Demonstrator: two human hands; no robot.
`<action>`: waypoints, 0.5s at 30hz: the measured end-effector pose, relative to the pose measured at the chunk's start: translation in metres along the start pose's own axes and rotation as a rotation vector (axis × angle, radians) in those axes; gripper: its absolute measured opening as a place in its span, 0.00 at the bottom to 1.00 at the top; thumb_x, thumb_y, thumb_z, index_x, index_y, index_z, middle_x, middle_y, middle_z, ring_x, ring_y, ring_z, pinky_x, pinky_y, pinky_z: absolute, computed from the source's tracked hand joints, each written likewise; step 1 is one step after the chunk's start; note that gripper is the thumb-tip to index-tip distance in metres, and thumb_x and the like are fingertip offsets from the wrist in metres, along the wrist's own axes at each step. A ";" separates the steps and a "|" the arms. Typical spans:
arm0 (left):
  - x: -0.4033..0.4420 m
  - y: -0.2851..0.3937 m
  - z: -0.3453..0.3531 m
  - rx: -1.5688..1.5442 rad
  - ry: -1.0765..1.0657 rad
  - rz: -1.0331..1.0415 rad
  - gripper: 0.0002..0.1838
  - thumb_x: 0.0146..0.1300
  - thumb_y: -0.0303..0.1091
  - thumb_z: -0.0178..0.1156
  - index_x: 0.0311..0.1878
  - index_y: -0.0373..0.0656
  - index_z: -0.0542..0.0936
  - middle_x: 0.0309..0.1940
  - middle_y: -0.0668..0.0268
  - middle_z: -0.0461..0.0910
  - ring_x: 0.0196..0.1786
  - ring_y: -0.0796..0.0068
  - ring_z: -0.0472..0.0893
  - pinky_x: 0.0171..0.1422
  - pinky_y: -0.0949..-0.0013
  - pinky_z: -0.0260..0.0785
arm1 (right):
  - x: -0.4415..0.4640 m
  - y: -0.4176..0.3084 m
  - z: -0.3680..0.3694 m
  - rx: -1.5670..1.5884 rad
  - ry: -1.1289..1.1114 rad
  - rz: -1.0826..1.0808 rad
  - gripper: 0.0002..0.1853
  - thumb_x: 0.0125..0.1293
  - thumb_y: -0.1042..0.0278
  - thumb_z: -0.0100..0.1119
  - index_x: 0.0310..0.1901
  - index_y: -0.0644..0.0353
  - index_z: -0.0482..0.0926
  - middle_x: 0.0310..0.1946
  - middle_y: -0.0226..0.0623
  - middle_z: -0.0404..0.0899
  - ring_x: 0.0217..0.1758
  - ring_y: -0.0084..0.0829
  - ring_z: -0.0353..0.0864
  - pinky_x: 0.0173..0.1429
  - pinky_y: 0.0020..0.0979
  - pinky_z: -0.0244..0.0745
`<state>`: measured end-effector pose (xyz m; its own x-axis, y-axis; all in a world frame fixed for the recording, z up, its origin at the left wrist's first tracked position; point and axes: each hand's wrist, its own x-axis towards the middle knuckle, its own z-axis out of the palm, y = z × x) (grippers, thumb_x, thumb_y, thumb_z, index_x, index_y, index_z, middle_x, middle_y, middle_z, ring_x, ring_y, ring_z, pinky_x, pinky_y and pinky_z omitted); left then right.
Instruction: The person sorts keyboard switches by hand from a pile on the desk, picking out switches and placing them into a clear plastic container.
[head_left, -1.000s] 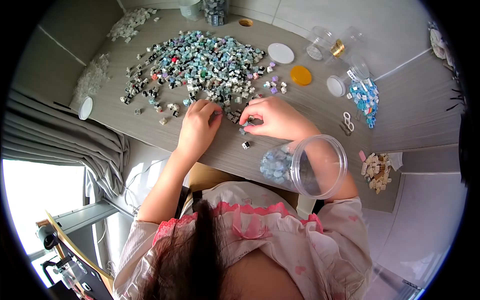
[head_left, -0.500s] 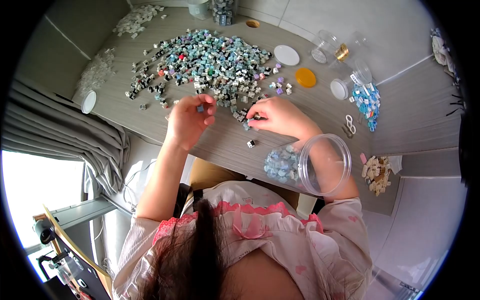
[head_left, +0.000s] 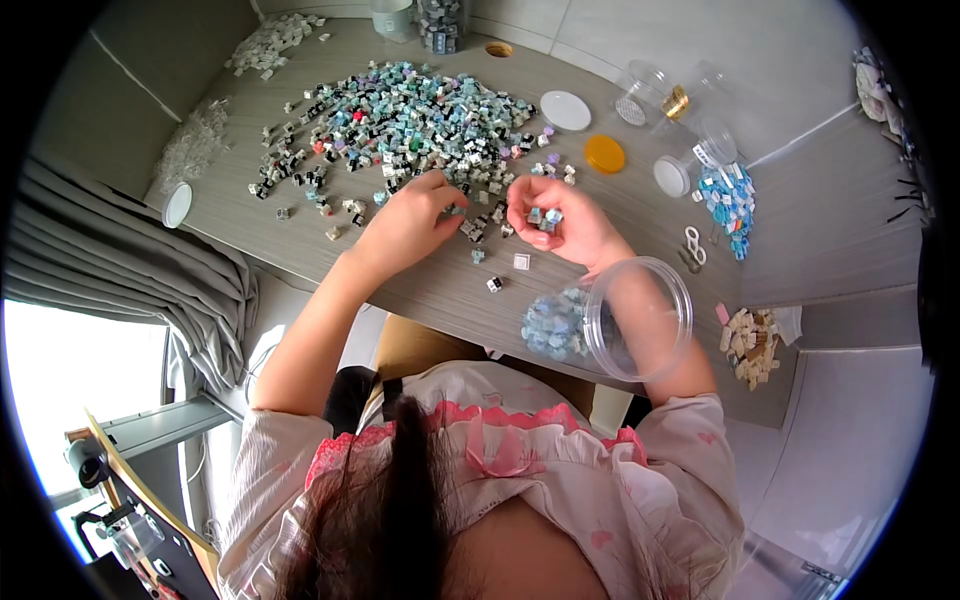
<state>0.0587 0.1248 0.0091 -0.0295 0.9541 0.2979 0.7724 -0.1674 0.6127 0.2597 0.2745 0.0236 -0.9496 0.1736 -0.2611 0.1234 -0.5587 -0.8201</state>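
Observation:
A large pile of small keyboard switches (head_left: 410,110), mostly teal, black and white, spreads over the desk. At its near edge my left hand (head_left: 412,222) is palm down, thumb and fingers pinched on a small bluish switch (head_left: 455,210), mostly hidden. Beside it my right hand (head_left: 575,225) is turned palm up, its curled fingers holding several pale blue and white switches (head_left: 544,217). Between the hands and the desk's front edge lie a teal switch (head_left: 478,256), a square white piece (head_left: 521,262) and a black-and-white switch (head_left: 494,285). A clear jar (head_left: 640,318) with pale blue pieces lies on its side under my right forearm.
A white lid (head_left: 566,111) and an orange lid (head_left: 604,154) lie right of the pile. Further right are clear jars (head_left: 640,85), blue keycaps (head_left: 728,205), a white-handled tool (head_left: 694,245) and beige keycaps (head_left: 752,345). Clear pieces (head_left: 195,140) sit at left.
My left hand has turned palm down and moved right to the pile's edge. The right hand has rolled palm up, showing switches in it. The square white piece now shows on the desk.

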 end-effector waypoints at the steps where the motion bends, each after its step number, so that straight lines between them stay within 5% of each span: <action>1: 0.001 0.001 -0.001 -0.017 0.006 -0.015 0.11 0.55 0.25 0.62 0.43 0.40 0.82 0.35 0.58 0.75 0.38 0.58 0.78 0.45 0.61 0.72 | 0.001 0.000 0.005 -0.145 0.053 0.022 0.12 0.59 0.72 0.55 0.45 0.56 0.78 0.24 0.27 0.71 0.22 0.14 0.62 0.24 0.18 0.56; 4: 0.002 0.014 -0.012 -0.119 0.066 -0.185 0.08 0.59 0.28 0.61 0.41 0.37 0.81 0.35 0.61 0.77 0.35 0.65 0.78 0.43 0.68 0.71 | 0.006 0.013 0.006 -0.887 -0.042 -0.158 0.14 0.60 0.66 0.63 0.48 0.54 0.83 0.22 0.23 0.67 0.22 0.17 0.65 0.28 0.22 0.62; 6: 0.000 -0.001 -0.012 -0.683 0.236 -0.431 0.08 0.63 0.30 0.59 0.41 0.35 0.79 0.33 0.64 0.76 0.34 0.72 0.74 0.40 0.72 0.67 | 0.005 0.005 0.018 -1.303 -0.105 -0.205 0.13 0.61 0.64 0.64 0.48 0.51 0.85 0.21 0.28 0.71 0.24 0.22 0.69 0.30 0.27 0.66; 8: -0.005 -0.014 -0.014 -1.363 0.439 -0.594 0.11 0.67 0.34 0.53 0.42 0.33 0.75 0.34 0.64 0.76 0.37 0.73 0.74 0.41 0.73 0.67 | 0.008 0.007 0.017 -1.427 -0.115 -0.296 0.14 0.59 0.64 0.65 0.47 0.49 0.85 0.22 0.29 0.72 0.24 0.23 0.71 0.31 0.28 0.68; 11: -0.015 -0.013 -0.027 -1.843 0.395 -0.734 0.12 0.65 0.34 0.52 0.41 0.33 0.75 0.37 0.59 0.77 0.40 0.69 0.76 0.43 0.71 0.69 | 0.011 0.006 0.021 -1.528 -0.127 -0.270 0.13 0.58 0.61 0.63 0.46 0.46 0.84 0.27 0.30 0.78 0.29 0.30 0.77 0.36 0.32 0.73; 15: -0.024 -0.021 -0.024 -1.787 0.315 -0.674 0.12 0.65 0.34 0.52 0.40 0.33 0.77 0.34 0.61 0.77 0.37 0.72 0.76 0.39 0.71 0.70 | 0.010 -0.001 0.029 -1.491 -0.115 -0.183 0.12 0.59 0.61 0.61 0.43 0.54 0.81 0.30 0.29 0.80 0.32 0.29 0.80 0.38 0.31 0.75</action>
<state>0.0280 0.0989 0.0071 -0.2522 0.9218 -0.2944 -0.8475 -0.0636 0.5269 0.2421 0.2532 0.0366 -0.9919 0.0452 -0.1184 0.1082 0.7886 -0.6053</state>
